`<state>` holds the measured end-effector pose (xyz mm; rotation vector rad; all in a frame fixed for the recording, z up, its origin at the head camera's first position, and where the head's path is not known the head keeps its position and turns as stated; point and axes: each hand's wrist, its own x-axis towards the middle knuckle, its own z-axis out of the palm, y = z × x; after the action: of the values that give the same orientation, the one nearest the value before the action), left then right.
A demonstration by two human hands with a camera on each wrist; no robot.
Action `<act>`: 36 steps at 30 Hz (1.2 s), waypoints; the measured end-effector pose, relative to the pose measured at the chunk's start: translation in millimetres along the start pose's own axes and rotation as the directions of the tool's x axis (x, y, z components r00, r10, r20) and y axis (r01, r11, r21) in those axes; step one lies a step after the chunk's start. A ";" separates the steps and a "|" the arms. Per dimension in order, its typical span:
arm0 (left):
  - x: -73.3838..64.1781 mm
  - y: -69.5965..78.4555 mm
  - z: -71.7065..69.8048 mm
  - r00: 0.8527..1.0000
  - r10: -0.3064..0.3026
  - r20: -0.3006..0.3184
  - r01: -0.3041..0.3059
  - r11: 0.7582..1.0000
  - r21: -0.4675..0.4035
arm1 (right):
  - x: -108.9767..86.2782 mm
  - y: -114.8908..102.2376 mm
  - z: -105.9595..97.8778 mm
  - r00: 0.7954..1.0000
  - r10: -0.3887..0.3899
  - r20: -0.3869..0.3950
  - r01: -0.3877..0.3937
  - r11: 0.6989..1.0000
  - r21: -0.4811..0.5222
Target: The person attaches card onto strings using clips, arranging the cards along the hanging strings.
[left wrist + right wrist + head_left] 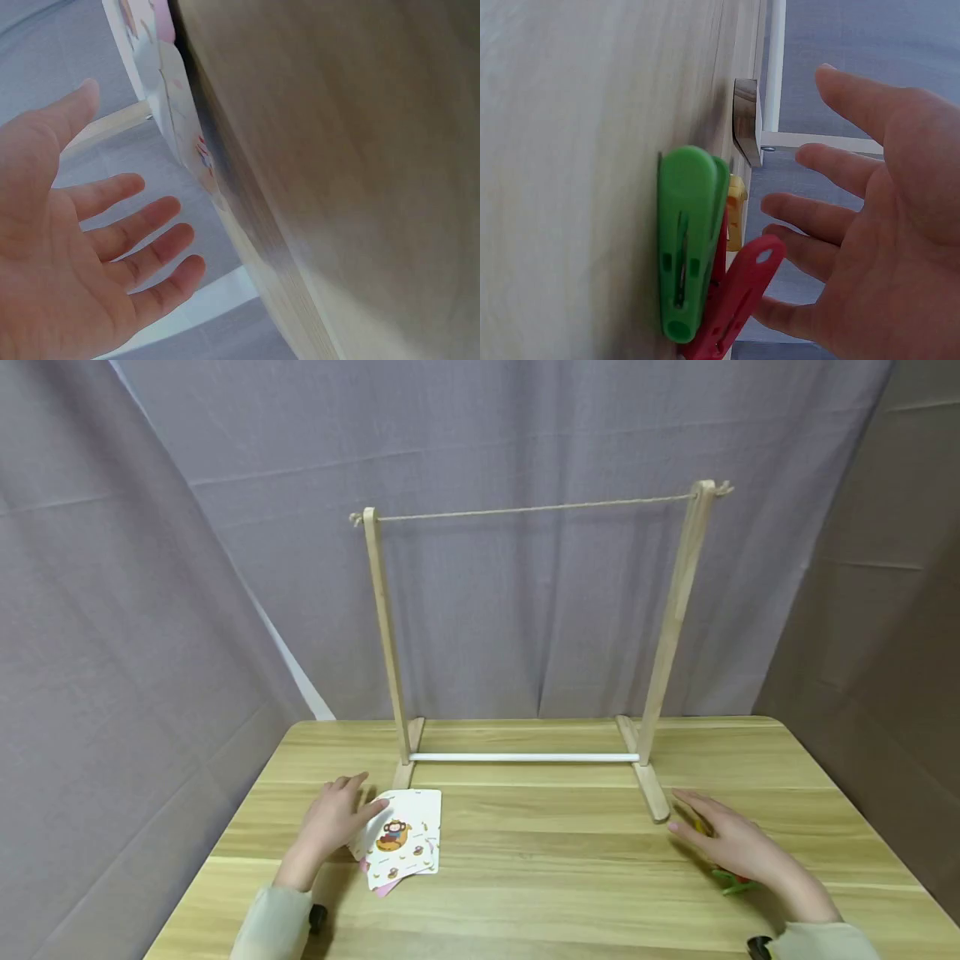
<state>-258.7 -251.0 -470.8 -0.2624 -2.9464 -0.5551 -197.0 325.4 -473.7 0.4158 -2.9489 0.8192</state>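
Note:
My left hand (332,820) hovers at the left edge of a small stack of white printed cards (408,814); the top one shows a monkey on bananas. Its fingers are spread and relaxed in the left wrist view, gripping nothing. On the right, my right hand (738,843) is over a few plastic clothespins, mostly hidden beneath it in the head view. The right wrist view shows a green clothespin (686,240), a red clothespin (739,296) and a yellow clothespin (736,214) on the table beside the loosely extended fingers, which hold none of them.
A wooden frame with two posts (675,610) stands at the back of the wood-grain table (525,885). A thin string (525,510) is tied between the post tops, and a white rod (525,757) joins them low down. Grey curtains (480,635) hang behind and at both sides.

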 end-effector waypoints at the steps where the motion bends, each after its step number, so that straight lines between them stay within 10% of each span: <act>1: 0.1 0.2 -0.4 1.000 0.001 0.006 -0.001 1.000 0.001 | 0.1 0.5 -0.3 1.000 0.003 0.003 -0.003 1.000 -0.004; 36: 1.7 -1.6 2.5 0.991 -0.009 0.132 0.014 0.999 -0.040 | -12.1 17.2 -16.3 0.999 0.022 0.025 -0.022 1.000 0.016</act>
<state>-260.9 -251.3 -473.4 -0.2980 -3.0678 -0.6235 -190.3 350.9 -469.8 0.3985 -2.9768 0.8471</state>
